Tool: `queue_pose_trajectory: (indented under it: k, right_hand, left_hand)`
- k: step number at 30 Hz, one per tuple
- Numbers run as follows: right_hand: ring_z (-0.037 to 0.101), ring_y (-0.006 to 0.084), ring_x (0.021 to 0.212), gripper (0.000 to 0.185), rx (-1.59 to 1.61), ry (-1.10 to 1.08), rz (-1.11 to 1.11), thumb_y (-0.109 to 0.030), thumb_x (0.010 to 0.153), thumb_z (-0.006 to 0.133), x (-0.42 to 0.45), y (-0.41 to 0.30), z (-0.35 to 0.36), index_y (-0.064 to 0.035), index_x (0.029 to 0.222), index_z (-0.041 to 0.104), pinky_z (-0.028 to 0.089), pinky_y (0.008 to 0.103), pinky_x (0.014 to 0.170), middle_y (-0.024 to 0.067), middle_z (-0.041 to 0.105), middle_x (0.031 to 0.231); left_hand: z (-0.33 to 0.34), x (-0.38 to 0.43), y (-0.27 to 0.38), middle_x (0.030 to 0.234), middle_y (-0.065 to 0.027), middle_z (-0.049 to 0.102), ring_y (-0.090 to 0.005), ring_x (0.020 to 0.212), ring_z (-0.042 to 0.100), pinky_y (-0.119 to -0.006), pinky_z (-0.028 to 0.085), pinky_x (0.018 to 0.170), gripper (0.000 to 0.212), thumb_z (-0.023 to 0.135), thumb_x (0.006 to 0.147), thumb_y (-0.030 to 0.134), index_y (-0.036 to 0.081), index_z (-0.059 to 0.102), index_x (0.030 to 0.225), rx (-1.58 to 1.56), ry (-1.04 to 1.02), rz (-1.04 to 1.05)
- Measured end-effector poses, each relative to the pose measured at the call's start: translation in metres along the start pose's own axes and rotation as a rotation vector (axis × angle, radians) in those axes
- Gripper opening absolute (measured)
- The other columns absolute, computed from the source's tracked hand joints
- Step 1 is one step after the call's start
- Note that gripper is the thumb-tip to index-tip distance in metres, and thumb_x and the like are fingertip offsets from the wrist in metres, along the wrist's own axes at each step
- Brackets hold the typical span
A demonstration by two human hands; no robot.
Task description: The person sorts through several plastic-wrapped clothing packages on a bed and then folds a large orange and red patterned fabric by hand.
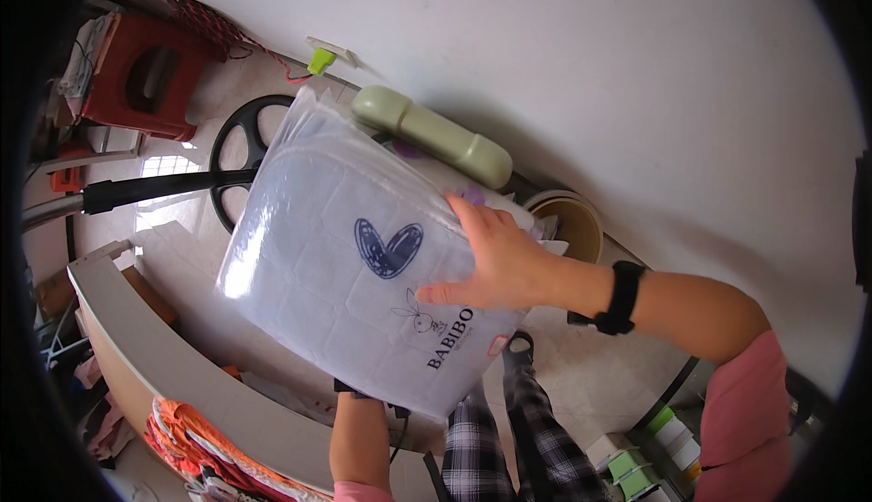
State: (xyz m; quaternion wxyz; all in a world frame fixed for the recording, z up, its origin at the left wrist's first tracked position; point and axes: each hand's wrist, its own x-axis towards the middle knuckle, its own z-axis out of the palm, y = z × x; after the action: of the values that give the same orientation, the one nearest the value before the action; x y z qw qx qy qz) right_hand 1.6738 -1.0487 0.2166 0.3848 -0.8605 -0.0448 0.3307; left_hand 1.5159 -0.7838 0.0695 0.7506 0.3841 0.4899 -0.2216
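Observation:
A clear plastic bag [320, 250] holding a folded white quilted textile with a dark blue heart fills the middle of the view, tilted. My right hand [487, 257], with a black band at the wrist, lies on the bag's upper right side, thumb and fingers apart. The left forearm reaches up from below and goes under the bag, which hides my left hand. Behind the bag's upper right side is a pale green capsule-shaped object [432, 135], near the wall.
A round bin [575, 226] stands by the wall. At left are a black wheel-shaped base [238, 134] with a pole, a red plastic stool [146, 76] and a curved table edge [163, 359] with orange cloth [194, 441]. Small boxes [630, 468] sit lower right.

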Motion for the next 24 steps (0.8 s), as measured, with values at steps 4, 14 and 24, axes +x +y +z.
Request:
queue_pose_trajectory:
  k: [4, 14, 24]
  right_hand:
    - [0.053, 0.0368, 0.1, 0.083, -0.236, 0.252, -0.174, -0.05, 0.072, 0.068, 0.0, 0.011, 0.003, -0.0002, 0.129, 0.034, 0.048, 0.0398, 0.077, 0.0195, 0.053, 0.106]
    - [0.058, 0.0238, 0.068, 0.071, -0.54, 0.29, -0.353, -0.041, 0.073, 0.068, 0.024, 0.041, 0.0, -0.0182, 0.134, 0.038, 0.047, 0.0362, 0.053, 0.0075, 0.056, 0.088]
    - [0.061, 0.0297, 0.088, 0.053, 0.048, 0.264, 0.235, -0.047, 0.081, 0.059, 0.013, 0.079, -0.005, 0.0005, 0.105, 0.055, 0.047, 0.0378, 0.075, 0.0194, 0.063, 0.095]
  left_hand:
    - [0.008, 0.006, 0.009, 0.141, -0.0099, 0.031, -0.0302, 0.125, 0.034, -0.041, 0.027, 0.104, 0.08, 0.024, 0.085, 0.069, 0.01, 0.023, 0.139, -0.002, -0.009, 0.044]
    - [0.034, 0.012, 0.036, 0.142, -0.0102, 0.03, -0.0307, 0.127, 0.033, -0.041, 0.027, 0.105, 0.082, 0.023, 0.085, 0.07, 0.01, 0.021, 0.141, -0.079, -0.104, 0.247]
    - [0.098, -0.048, -0.01, 0.147, -0.0156, 0.016, -0.0264, 0.133, 0.02, -0.037, 0.018, 0.109, 0.081, 0.046, 0.091, 0.043, 0.009, -0.005, 0.144, -0.091, 0.141, 0.61]
